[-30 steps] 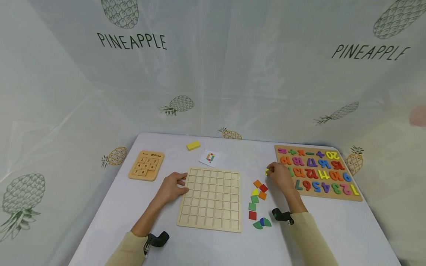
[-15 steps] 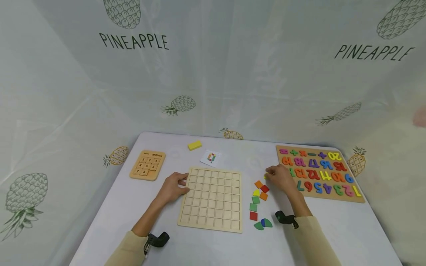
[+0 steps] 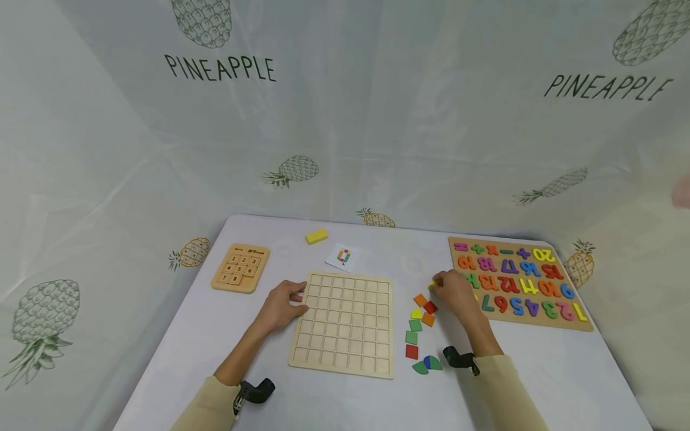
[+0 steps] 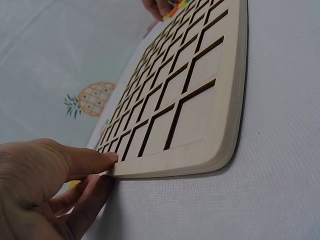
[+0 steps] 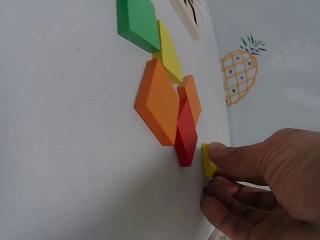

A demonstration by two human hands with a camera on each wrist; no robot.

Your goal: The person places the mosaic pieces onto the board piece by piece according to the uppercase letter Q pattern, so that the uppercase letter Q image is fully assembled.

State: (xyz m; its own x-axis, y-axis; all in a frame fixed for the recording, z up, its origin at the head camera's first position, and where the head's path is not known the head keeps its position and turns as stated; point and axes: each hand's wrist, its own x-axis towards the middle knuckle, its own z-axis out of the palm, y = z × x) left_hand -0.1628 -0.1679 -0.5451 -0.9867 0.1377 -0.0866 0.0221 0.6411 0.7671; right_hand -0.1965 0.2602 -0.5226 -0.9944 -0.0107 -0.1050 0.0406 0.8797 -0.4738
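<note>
My left hand (image 3: 281,305) holds the left edge of a square wooden grid board (image 3: 342,326), its recesses bare. In the left wrist view the thumb (image 4: 95,161) lies on the rim and the other fingers are against the side. My right hand (image 3: 455,291) pinches a small yellow tile (image 5: 206,161) between thumb and fingers, low over the table; the fingers hide part of it. Beside that hand lies a row of loose tiles: orange (image 5: 157,102), red (image 5: 186,134), yellow (image 5: 169,52) and green (image 5: 137,22). Closer to me are a red square (image 3: 412,351) and green and blue rounded pieces (image 3: 432,363).
A pattern card (image 3: 343,257) lies behind the board, with a yellow block (image 3: 316,236) beyond it. At the left stands a wooden number slide puzzle (image 3: 240,268). A board of coloured numbers (image 3: 539,320) occupies the right side, close to the right forearm. A pineapple-print sheet (image 3: 345,120) surrounds the table.
The right hand and the yellow tile have shifted only slightly, the fingers now covering more of it. The left hand stays at the board's edge. The whole view drifts slightly.
</note>
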